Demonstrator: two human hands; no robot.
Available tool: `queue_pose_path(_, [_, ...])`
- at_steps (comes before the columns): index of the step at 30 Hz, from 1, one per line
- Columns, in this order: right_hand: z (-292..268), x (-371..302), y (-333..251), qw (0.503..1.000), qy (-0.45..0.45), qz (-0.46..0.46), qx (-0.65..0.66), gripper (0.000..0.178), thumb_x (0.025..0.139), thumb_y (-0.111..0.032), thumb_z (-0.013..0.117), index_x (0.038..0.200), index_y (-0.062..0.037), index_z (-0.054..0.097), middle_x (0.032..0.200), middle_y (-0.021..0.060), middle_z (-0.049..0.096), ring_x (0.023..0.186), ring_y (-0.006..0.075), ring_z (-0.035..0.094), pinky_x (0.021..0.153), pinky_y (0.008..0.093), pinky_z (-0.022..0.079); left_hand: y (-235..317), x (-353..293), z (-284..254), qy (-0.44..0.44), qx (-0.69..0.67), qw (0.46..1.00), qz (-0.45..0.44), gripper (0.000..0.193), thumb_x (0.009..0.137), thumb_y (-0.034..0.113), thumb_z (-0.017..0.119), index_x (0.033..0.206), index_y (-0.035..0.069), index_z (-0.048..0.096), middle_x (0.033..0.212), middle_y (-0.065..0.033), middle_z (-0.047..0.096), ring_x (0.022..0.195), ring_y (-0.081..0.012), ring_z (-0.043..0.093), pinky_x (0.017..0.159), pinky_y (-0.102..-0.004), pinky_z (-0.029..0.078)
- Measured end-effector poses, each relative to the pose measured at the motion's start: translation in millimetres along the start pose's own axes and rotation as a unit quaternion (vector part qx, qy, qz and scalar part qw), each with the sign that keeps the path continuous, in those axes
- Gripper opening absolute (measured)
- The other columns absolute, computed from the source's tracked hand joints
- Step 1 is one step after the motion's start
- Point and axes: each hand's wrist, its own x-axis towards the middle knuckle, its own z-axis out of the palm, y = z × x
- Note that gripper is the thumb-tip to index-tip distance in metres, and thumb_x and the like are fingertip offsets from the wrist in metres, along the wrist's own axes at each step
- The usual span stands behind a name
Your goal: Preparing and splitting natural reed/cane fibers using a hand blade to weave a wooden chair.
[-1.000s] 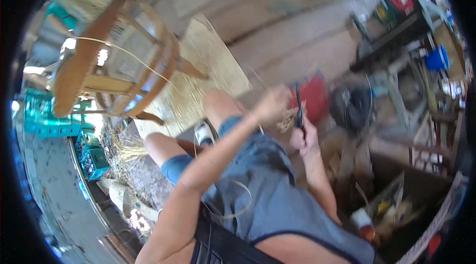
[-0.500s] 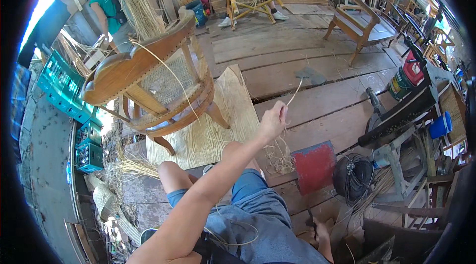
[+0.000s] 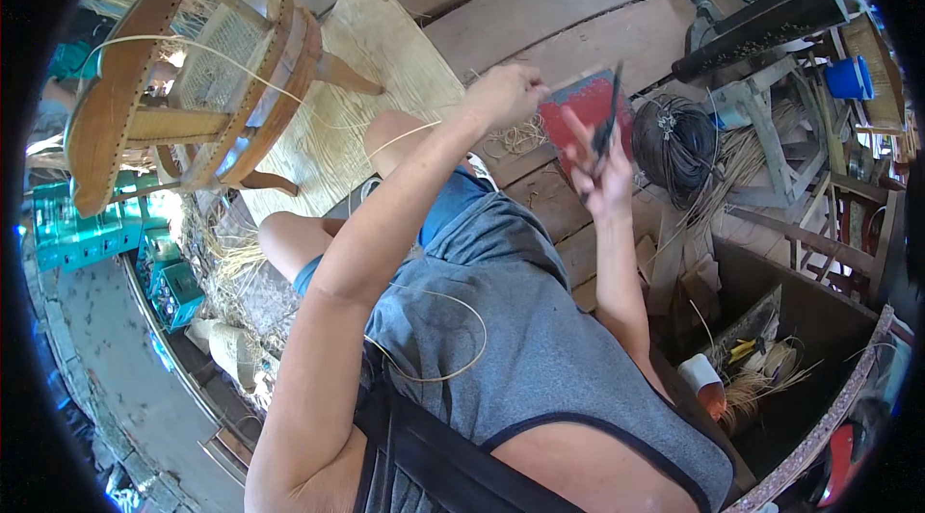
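Note:
My left hand (image 3: 506,97) is closed in a pinch above my knees, on a thin pale cane strand (image 3: 405,135); the strand's end at the fingertips is hard to make out. A stretch of cane loops over the back of a wooden chair (image 3: 145,128) with woven cane panels, and another curls across my lap. My right hand (image 3: 607,181) is raised to the right of the left one, partly blurred, with some fingers extended. It grips a narrow dark knife (image 3: 615,108), blade pointing up. Behind it lies a red board (image 3: 568,123).
The chair stands on a pale plywood sheet (image 3: 376,31) over floor planks. To the right are a coil of dark cord (image 3: 674,147), a grey wooden stand (image 3: 776,137) and a blue bucket (image 3: 848,79). A dark wooden box (image 3: 819,320) holds tools and fibre. Teal crates (image 3: 87,224) stand left.
The view has tilted down toward my body. My right hand has come up from beside my hip with the knife, close to my left hand. The left hand stays in a pinch.

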Motion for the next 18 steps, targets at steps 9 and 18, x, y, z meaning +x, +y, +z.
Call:
queue_pose_path(9, [36.8,97.3,-112.3,0.964,0.089,-0.179,-0.176,0.041,0.096,-0.048,0.049,0.098,-0.0100,0.064,0.080,0.0061,0.066,0.047,0.0086,0.047,0.038,0.0200,0.032,-26.0,-172.7,-184.6,-0.033,-0.017,0.993,-0.113,0.027,0.097,0.021,0.055,0.110,0.002,0.067,0.084,-0.0026,0.063,0.071,-0.0091,0.052,0.064,-0.0248,0.044])
queue_pose_path(18, [-94.8,128.0,-275.0,0.883,0.216,-0.306,-0.281,0.043,0.099,-0.044,0.044,0.115,-0.0080,0.061,0.100,0.0095,0.069,0.095,0.0168,0.066,0.052,0.0223,0.039,-184.5,-346.2,-231.0,0.156,-0.009,0.965,-0.213,0.031,0.082,0.007,0.060,0.112,0.003,0.064,0.089,-0.0078,0.065,0.078,-0.0127,0.061,0.062,-0.0281,0.050])
